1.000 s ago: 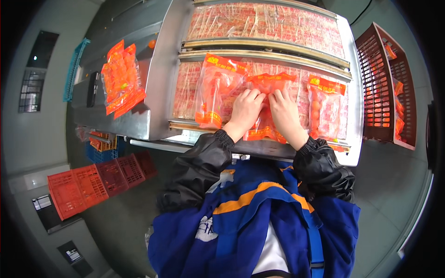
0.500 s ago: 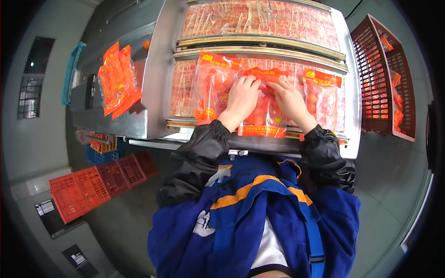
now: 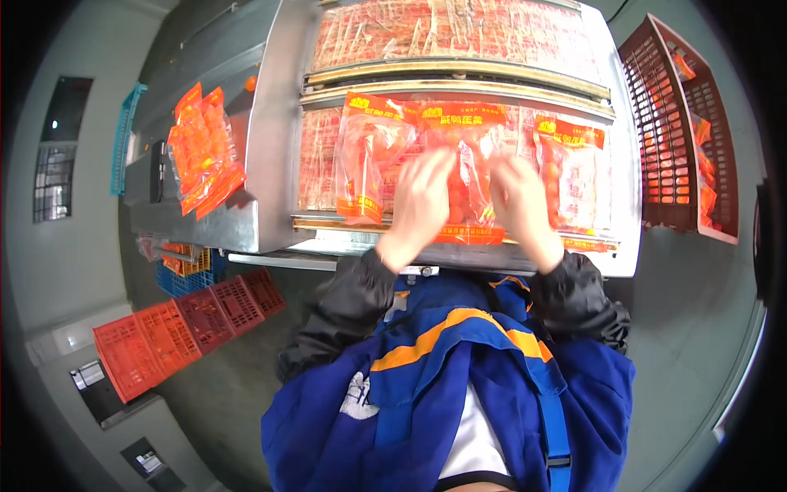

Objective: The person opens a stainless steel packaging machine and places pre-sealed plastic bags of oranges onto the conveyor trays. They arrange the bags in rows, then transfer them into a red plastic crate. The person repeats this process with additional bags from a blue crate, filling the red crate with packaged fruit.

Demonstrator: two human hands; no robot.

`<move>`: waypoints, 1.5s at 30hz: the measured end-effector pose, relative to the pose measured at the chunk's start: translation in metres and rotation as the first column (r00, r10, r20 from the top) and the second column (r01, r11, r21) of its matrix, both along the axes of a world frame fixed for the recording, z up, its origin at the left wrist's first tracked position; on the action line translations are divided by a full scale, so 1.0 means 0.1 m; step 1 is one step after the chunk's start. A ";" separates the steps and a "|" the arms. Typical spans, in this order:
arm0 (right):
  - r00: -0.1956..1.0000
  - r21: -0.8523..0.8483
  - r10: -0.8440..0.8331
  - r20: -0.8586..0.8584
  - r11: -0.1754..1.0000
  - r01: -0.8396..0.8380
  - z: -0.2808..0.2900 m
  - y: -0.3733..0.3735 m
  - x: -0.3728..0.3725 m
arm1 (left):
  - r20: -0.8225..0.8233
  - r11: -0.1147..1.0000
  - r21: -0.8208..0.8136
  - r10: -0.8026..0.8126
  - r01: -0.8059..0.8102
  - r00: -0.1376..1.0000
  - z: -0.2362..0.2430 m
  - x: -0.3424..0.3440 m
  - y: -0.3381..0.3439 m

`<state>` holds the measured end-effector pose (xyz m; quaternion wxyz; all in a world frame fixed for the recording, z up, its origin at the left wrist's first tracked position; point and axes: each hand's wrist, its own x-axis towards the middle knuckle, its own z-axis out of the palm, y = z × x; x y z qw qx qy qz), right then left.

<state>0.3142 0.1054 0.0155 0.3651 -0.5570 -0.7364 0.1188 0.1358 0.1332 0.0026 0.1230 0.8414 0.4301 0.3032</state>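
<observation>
Three clear plastic bags with red printed bands, holding orange round items, lie in a row on the machine's lower bed. My left hand point(image 3: 420, 201) is at the left side of the middle bag point(image 3: 471, 176), fingers stretched forward and blurred. Along that bag's right side is my right hand point(image 3: 521, 201), also blurred, fingers loosely bent and apart from the left. Neither hand appears to grip anything; whether they touch the plastic is unclear. The left bag point(image 3: 369, 156) lies beside my left hand. Just right of my right hand is the right bag point(image 3: 574, 176), partly covered by it.
Several filled bags point(image 3: 205, 152) lie stacked on the metal surface at left. Metal bars point(image 3: 459, 70) cross the machine between its two patterned beds. A brown crate point(image 3: 668, 123) holding bags stands at right. Red crates point(image 3: 156, 336) stand on the floor at lower left.
My hands have drawn back toward me and apart, off the top of the middle bag. Its upper red band now lies flat and shows fully.
</observation>
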 end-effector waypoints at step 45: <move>0.965 -0.422 -0.248 0.083 0.869 0.259 -0.22 0.47 -1.43 | 0.138 0.883 -0.431 0.268 -0.185 0.954 -0.34 -1.83 0.08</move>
